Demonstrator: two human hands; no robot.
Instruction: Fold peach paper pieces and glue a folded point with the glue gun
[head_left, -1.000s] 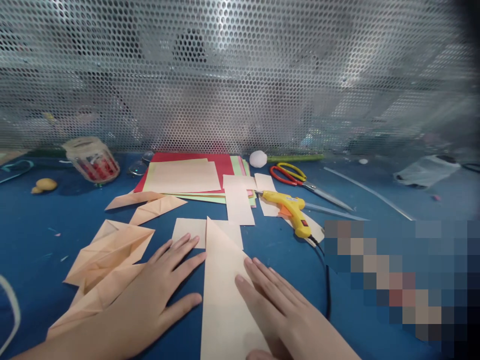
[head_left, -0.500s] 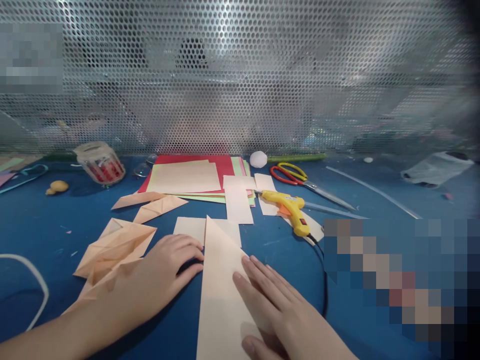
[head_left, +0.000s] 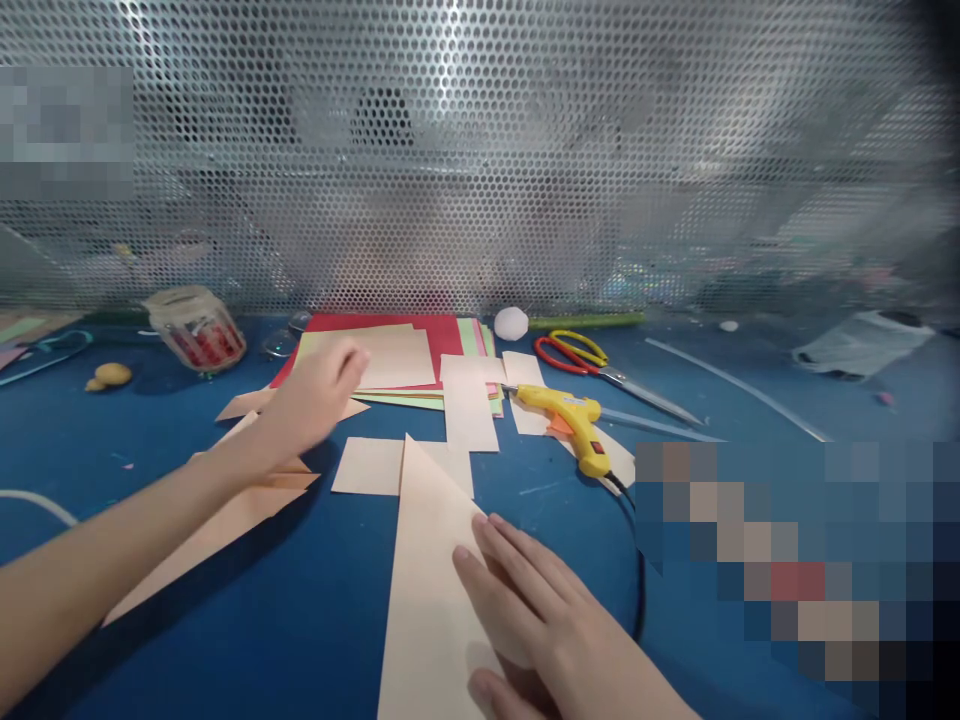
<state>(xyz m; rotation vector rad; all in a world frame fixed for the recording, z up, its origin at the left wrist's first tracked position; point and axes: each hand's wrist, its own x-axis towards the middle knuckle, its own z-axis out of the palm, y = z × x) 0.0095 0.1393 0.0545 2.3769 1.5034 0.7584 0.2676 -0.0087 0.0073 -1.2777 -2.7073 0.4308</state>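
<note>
A cream paper sheet [head_left: 427,590], folded to a point at its far end, lies in front of me. My right hand [head_left: 559,620] rests flat along its right side, fingers stretched out. My left hand [head_left: 319,390] is raised to the left, its fingers curled into a loose fist with nothing visible in them. Under my left forearm are folded peach paper pieces [head_left: 202,545], partly hidden by the arm. Beneath the pointed tip lies a small cream paper rectangle [head_left: 367,467].
Behind are stacked coloured sheets [head_left: 450,345], a cream strip [head_left: 470,405] and a white ball [head_left: 511,323]. At right lie a yellow glue gun [head_left: 574,420] with its cord and red-and-yellow-handled scissors [head_left: 615,375]. A jar [head_left: 199,330] stands back left, before a perforated metal screen [head_left: 450,200].
My left hand has lifted off the table beside the sheet, moved away and to the left, and curled up. The folded peach pieces have shifted under the arm. My right hand stays on the sheet.
</note>
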